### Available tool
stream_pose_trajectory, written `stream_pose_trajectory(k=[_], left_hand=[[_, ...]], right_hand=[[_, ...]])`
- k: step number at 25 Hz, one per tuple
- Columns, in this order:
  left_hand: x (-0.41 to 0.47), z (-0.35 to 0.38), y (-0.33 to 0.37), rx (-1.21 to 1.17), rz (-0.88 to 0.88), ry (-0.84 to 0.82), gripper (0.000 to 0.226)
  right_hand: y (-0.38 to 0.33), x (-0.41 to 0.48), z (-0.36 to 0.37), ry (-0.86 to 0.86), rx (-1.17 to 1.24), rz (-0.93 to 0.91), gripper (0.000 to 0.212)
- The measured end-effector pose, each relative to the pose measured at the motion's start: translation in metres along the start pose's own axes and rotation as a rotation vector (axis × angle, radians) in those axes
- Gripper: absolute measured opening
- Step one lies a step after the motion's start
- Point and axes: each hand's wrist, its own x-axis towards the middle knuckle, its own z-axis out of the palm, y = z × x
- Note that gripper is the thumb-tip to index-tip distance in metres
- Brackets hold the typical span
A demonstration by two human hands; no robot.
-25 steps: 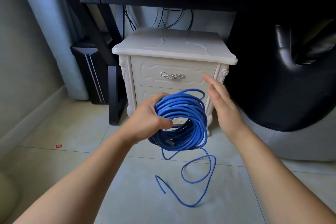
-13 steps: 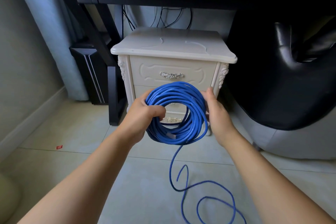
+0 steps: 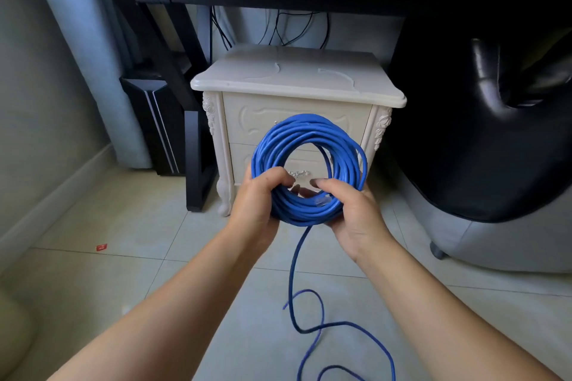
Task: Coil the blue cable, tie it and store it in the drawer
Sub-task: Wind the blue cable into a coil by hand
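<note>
Round the blue cable [image 3: 309, 130] the right hand [image 3: 356, 213] now curls at the coil's lower edge, no longer flat against its side as earlier, beside the left hand [image 3: 260, 201]; both hands grip it. The upright coil is held before the shut drawers [image 3: 247, 124] of the nightstand [image 3: 297, 77]. Its loose tail trails onto the floor [image 3: 154, 226].

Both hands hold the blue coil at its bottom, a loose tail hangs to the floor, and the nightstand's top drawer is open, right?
Not quite: the head view shows the top drawer shut, flush with the nightstand. The rest holds: left hand and right hand grip the blue coil at its bottom, its loose tail reaching the floor.
</note>
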Motion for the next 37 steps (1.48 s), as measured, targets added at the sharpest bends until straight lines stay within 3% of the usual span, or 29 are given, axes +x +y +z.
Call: stream_pose_trajectory(k=[2, 5, 8, 12, 16, 18, 21, 24, 28, 33, 37], left_hand=[[0.004, -0.006, 0.001, 0.120, -0.056, -0.041, 0.022], [0.010, -0.015, 0.007, 0.350, -0.102, -0.107, 0.042], [0.013, -0.019, 0.009, 0.654, 0.118, -0.123, 0.067], [0.018, -0.029, 0.003, 1.320, 0.507, -0.232, 0.081], [0.015, -0.028, 0.002, 1.467, 0.500, -0.311, 0.068], [0.015, -0.028, 0.001, 1.448, 0.442, -0.291, 0.049], [0.013, -0.023, 0.000, 1.247, 0.352, -0.208, 0.027], [0.013, -0.021, 0.005, 1.132, 0.348, -0.127, 0.024], [0.016, -0.027, 0.013, 0.974, 0.242, -0.054, 0.022], [0.020, -0.028, 0.012, 0.664, 0.134, 0.093, 0.028], [0.014, -0.022, 0.009, 0.528, 0.109, 0.158, 0.017]], right_hand=[[-0.001, 0.002, -0.003, 0.111, -0.045, 0.005, 0.031], [-0.006, 0.009, -0.007, 0.195, -0.132, -0.082, 0.037], [-0.012, 0.009, -0.010, 0.157, -0.476, -0.228, 0.050], [-0.009, 0.003, -0.007, -0.037, -0.959, -0.369, 0.056], [-0.014, -0.003, -0.007, -0.090, -1.315, -0.506, 0.061], [-0.014, -0.005, -0.006, -0.099, -1.401, -0.565, 0.059], [-0.014, -0.008, -0.005, -0.084, -1.268, -0.513, 0.050], [-0.023, -0.002, -0.016, -0.139, -1.022, -0.297, 0.046], [-0.036, 0.005, -0.031, -0.292, -0.767, -0.006, 0.056], [-0.030, 0.004, -0.031, -0.284, -0.575, 0.029, 0.067], [0.002, 0.003, -0.013, -0.081, -0.392, -0.067, 0.068]])
